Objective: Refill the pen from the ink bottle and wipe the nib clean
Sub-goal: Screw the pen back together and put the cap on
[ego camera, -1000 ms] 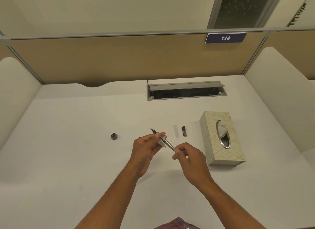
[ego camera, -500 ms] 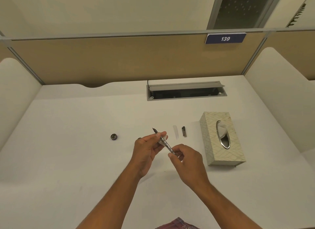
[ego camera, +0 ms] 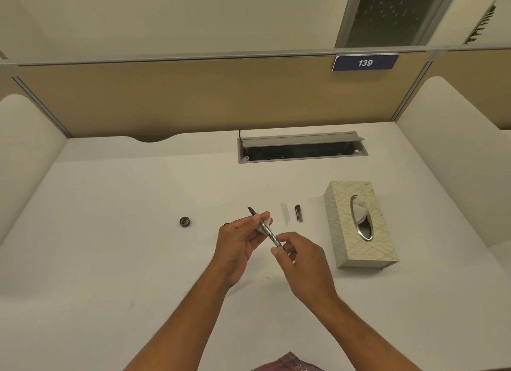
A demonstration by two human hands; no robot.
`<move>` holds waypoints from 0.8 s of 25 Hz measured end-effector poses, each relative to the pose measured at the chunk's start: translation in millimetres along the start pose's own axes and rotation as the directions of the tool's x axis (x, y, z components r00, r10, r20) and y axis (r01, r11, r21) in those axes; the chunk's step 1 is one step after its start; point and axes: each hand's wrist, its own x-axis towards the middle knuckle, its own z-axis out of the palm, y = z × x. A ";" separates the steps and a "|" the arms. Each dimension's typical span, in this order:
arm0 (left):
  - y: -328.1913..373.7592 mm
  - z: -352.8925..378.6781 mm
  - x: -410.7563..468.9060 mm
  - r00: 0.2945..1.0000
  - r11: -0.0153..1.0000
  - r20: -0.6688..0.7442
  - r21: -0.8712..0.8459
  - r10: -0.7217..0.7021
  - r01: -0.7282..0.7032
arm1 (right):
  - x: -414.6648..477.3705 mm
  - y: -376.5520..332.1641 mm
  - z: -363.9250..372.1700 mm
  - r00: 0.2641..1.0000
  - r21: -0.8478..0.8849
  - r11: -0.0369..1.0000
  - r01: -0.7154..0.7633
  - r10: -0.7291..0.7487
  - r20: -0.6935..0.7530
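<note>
Since the earlier frame the right hand (ego camera: 302,260) had slid up the pen (ego camera: 266,230) toward the left hand (ego camera: 240,240), and the pen had tipped a little steeper. Both hands pinched it above the white desk (ego camera: 110,232): left thumb and fingers narrow around the front section, with a scrap of white tissue (ego camera: 265,224) tucked behind, right fingertips closed on the rear end. The dark nib (ego camera: 250,209) pointed up and away to the left. A small dark cap (ego camera: 184,221) (possibly the ink bottle's) lay well apart on the left. A clear barrel piece (ego camera: 284,215) and a black clip piece (ego camera: 298,213) lay near the tissue box (ego camera: 359,249) on the right.
</note>
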 end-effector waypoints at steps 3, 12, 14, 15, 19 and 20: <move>0.5 0.8 0.7 1.000 1.000 0.003 -0.004 0.002 -0.002 | 2.0 2.8 1.7 0.999 0.030 0.999 -0.035 0.035 0.008; -2.1 3.2 -0.5 1.000 1.000 0.008 -0.012 -0.009 0.009 | 6.4 7.8 5.9 0.999 0.061 0.998 -0.031 0.030 0.016; -1.7 3.4 0.0 1.000 1.000 0.012 -0.017 -0.011 0.011 | 7.5 9.3 6.3 0.999 0.095 0.995 -0.032 0.030 0.014; -1.3 3.6 0.2 1.000 1.000 0.012 -0.019 -0.013 0.013 | 7.6 9.5 5.7 0.999 0.102 0.994 -0.034 0.032 0.016; -2.0 5.7 -0.1 1.000 1.000 0.010 -0.020 -0.023 0.023 | 7.5 7.4 4.7 0.997 0.119 0.990 -0.075 0.073 0.024; -2.7 6.1 -0.4 1.000 0.999 0.009 -0.020 -0.025 0.026 | 7.3 6.7 5.1 0.996 0.112 0.990 -0.089 0.087 0.019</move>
